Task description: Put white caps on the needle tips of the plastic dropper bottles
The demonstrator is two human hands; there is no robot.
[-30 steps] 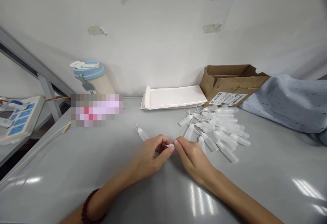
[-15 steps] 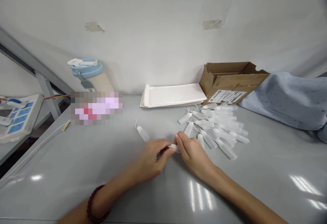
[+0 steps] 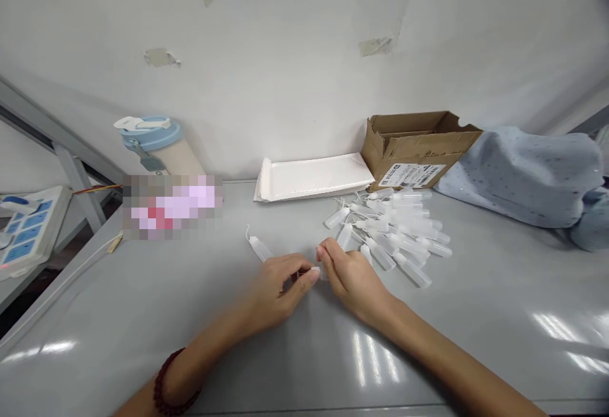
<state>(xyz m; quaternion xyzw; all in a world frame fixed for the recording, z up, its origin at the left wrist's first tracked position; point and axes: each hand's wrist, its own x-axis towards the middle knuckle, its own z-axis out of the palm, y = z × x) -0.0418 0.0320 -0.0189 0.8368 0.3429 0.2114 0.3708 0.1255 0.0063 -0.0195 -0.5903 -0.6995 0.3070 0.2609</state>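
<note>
My left hand (image 3: 285, 284) pinches the white cap end of a small clear plastic squeeze bottle (image 3: 322, 273) between thumb and fingertips. The fingers of my right hand (image 3: 354, 277) are closed around the bottle's body, which they mostly hide. Beyond my left hand one more squeeze bottle (image 3: 259, 247) lies apart, its thin bent tip pointing away from me. Right of my hands spreads a loose pile of squeeze bottles (image 3: 402, 226), several of them with bent tube tips. My right hand is close to the pile's near left edge.
A cardboard box (image 3: 428, 150) stands against the wall beside a flat white packet (image 3: 316, 177). Grey-blue spotted cloth (image 3: 523, 179) lies at the right. On the left are a blue-lidded drink bottle (image 3: 152, 138), a blurred-out object (image 3: 174, 207) and a power strip (image 3: 35, 230).
The view has shifted slightly, moving the scene a little to the left. Both hands stay on the same small bottle, with my left fingers slightly repositioned at its cap.
</note>
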